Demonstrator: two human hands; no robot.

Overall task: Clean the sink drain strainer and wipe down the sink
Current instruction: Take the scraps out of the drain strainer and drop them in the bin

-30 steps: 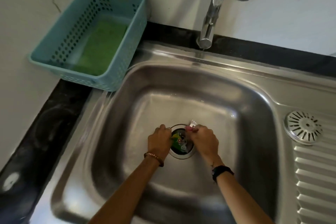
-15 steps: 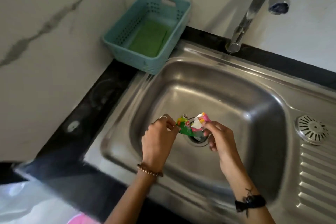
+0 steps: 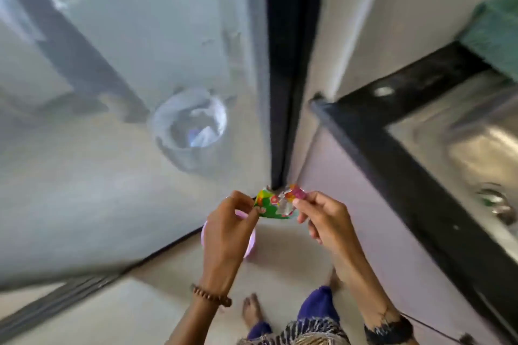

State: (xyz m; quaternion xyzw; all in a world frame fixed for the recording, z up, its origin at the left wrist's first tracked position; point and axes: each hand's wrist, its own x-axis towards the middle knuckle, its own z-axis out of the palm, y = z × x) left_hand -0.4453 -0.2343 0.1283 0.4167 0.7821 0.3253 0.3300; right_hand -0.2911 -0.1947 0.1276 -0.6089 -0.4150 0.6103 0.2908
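We hold a crumpled wrapper [image 3: 276, 204], green and pink, out over the floor [image 3: 280, 288], well left of the sink [image 3: 471, 137]. Our left hand [image 3: 228, 230] has its fingers [image 3: 246, 203] pinched on the green end; our right hand [image 3: 325, 221] pinches the pink end. The drain [image 3: 496, 202] sits in the sink basin, set in the black tabletop [image 3: 406, 176]. A lined bin [image 3: 190, 126] stands beyond, blurred.
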